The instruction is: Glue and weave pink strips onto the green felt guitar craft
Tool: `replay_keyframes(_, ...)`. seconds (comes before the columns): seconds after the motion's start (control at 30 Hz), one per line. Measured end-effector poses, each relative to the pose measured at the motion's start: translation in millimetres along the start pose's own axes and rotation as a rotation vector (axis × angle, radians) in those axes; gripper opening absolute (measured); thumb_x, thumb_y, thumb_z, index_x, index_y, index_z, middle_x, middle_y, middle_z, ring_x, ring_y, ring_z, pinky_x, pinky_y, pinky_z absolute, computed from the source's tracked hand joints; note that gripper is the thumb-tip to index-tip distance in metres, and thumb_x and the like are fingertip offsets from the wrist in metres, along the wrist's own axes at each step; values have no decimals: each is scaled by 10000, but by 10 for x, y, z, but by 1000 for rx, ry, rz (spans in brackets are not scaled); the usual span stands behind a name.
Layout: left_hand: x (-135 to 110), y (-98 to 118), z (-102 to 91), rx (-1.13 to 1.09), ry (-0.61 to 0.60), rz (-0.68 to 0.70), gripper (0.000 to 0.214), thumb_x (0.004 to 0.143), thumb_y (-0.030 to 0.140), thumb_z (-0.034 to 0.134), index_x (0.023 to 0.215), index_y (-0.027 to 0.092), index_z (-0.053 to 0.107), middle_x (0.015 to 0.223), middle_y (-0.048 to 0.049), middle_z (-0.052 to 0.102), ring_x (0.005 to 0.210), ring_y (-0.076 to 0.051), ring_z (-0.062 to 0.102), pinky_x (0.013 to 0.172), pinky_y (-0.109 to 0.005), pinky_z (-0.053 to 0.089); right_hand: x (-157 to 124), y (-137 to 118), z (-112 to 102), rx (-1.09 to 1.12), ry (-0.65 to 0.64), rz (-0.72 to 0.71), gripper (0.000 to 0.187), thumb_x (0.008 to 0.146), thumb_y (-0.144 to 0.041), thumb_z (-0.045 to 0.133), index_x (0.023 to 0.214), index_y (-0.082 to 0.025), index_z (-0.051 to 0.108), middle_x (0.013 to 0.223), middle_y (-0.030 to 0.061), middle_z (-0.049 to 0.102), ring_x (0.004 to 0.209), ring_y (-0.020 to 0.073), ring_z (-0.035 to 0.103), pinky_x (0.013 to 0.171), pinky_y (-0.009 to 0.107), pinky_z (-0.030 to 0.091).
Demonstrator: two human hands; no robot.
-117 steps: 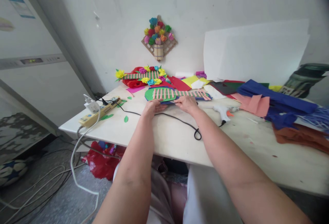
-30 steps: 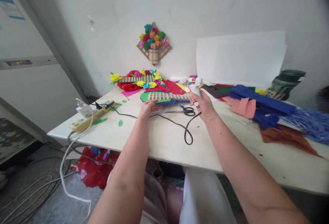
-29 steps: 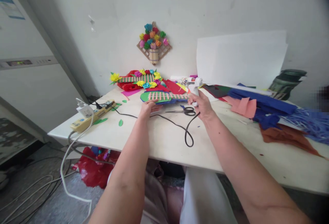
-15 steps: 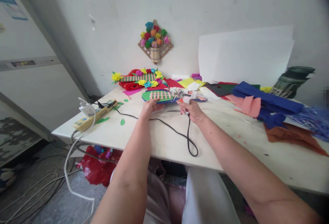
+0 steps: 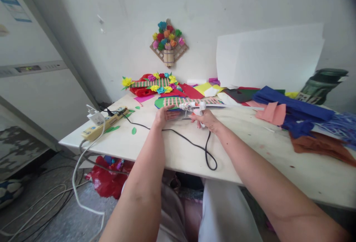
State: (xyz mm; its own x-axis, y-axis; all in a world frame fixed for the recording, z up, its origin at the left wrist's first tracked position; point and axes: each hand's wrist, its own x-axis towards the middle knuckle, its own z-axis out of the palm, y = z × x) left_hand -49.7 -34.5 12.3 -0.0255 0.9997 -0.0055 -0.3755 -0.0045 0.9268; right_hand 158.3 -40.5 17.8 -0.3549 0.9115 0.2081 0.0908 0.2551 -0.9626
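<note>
White desk [image 5: 278, 153] by a pale wall. Near its far edge lies a green woven-strip panel [image 5: 178, 102]. The left hand [image 5: 164, 115] rests on its near edge, fingers spread. The right hand [image 5: 207, 119] has its grip closed around a white glue gun [image 5: 194, 108], nozzle beside the panel. The weaving looks done, but it bears no flowers, unlike the flowered panel [image 5: 151, 83] behind. Any glue is too small to see.

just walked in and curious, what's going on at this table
A person sits at a white table doing paper craft. Their right hand grips a white glue gun, nozzle aimed left at a green woven paper piece, while the left hand rests on that piece's near edge. The gun's black cord loops across the table toward a power strip. Loose coloured sheets lie to the right.
</note>
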Motion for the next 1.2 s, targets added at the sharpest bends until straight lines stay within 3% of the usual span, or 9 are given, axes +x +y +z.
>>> replay_keyframes(0.37, -12, -14, 15, 27, -15, 29, 505, 734, 220, 361, 1154, 21, 558, 765, -154, 693, 755, -255, 673, 750, -389, 500, 48, 12, 73, -192, 20, 62, 346, 622, -453, 694, 569, -143, 549, 476, 2, 574, 281, 64, 409, 276, 199, 330)
replay_keyframes(0.77, -19, 2, 36, 20, 2, 0, 516, 765, 234, 357, 1201, 21, 535, 760, -145, 693, 747, -247, 671, 779, -389, 486, 43, 1, 104, -140, 34, 60, 335, 584, -438, 718, 541, -148, 556, 452, -3, 574, 268, 57, 378, 268, 198, 304)
replay_keyframes(1.2, -8, -4, 26, 12, -17, 4, 518, 747, 215, 352, 1196, 11, 510, 754, -153, 693, 736, -254, 676, 763, -391, 498, 101, 48, 102, -233, 78, 63, 334, 618, -450, 685, 558, -164, 524, 456, -21, 532, 277, 68, 398, 272, 207, 311)
